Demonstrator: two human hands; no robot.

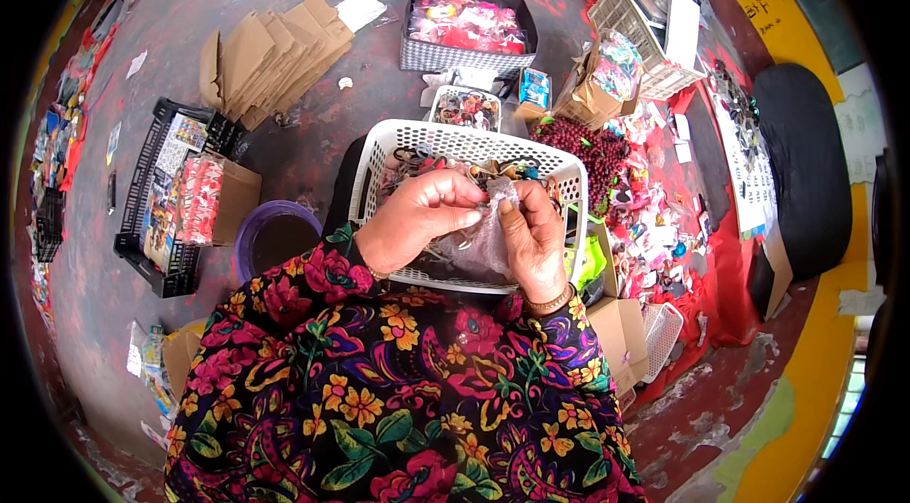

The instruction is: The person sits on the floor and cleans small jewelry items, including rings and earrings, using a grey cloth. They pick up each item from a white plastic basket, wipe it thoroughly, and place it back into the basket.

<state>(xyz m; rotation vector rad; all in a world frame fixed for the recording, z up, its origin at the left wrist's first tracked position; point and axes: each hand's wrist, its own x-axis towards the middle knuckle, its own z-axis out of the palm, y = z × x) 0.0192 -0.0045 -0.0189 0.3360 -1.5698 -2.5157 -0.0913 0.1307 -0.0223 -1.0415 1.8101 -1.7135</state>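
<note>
My left hand and my right hand meet over a white perforated plastic basket on my lap. Together they pinch the top of a small clear plastic bag that hangs between them, with small items dimly visible inside. The basket holds several small colourful trinkets beyond my fingers. My floral sleeves fill the lower part of the view.
A purple bucket stands left of the basket. A black crate with packaged goods and a brown box sits further left. Flattened cardboard, a dark bin of pink packets, dark red beads and cartons surround me.
</note>
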